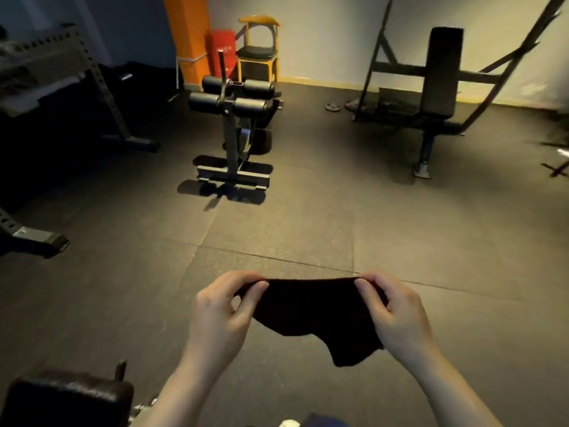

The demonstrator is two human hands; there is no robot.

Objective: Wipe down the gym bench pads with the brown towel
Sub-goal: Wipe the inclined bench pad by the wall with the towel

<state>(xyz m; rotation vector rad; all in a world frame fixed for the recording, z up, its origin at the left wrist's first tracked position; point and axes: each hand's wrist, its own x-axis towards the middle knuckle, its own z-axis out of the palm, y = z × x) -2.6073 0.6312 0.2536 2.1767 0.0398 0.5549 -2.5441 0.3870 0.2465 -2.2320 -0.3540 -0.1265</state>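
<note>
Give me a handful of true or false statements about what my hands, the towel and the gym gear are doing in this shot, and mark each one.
1. Both hands pinch the brown towel by its top edge: left hand, right hand. True.
2. The towel is lying flat on a bench pad. False: it hangs in the air between the hands, above the floor.
3. A bench with roller pads stands ahead, left of centre. True.
4. The incline bench stands at far left. False: it is at right, near the wall.
5. A yellow chair stands by the back wall. True.
</note>
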